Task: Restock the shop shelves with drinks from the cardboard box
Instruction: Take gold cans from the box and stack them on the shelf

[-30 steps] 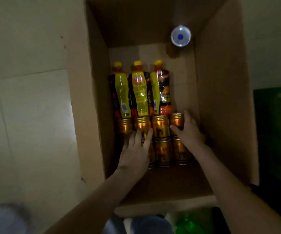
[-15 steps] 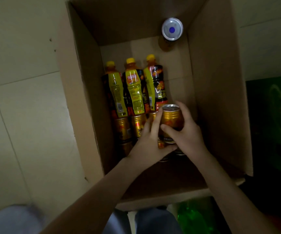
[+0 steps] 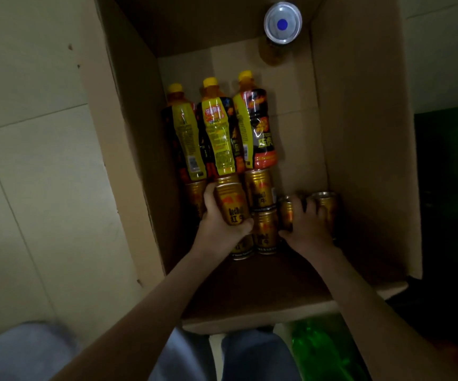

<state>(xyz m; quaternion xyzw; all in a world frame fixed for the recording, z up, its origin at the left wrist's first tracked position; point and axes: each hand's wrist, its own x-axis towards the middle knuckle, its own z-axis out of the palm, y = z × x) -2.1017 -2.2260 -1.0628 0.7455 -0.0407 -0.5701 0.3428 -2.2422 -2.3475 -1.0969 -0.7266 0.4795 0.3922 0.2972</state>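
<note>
I look down into an open cardboard box (image 3: 360, 149). Three yellow-capped drink bottles (image 3: 219, 133) lie side by side on its bottom. Below them lie several gold cans (image 3: 262, 192). My left hand (image 3: 219, 226) grips one gold can (image 3: 232, 203), its thumb on the left side and fingers curled under it. My right hand (image 3: 309, 229) lies over two gold cans (image 3: 325, 207) at the right of the row, fingers curled round them. A silver-topped can (image 3: 283, 24) with a blue dot stands upright at the far end.
The box stands on a pale tiled floor (image 3: 29, 160). Its right wall rises tall beside my right hand. A dark green crate (image 3: 450, 188) lies to the right, and a green bottle (image 3: 318, 350) shows below the near edge. My knees (image 3: 250, 356) are at the bottom.
Half a second ago both hands held one can in the middle. Now the left hand grips a can at the left, and the right hand has gone down to the cans at the right.
</note>
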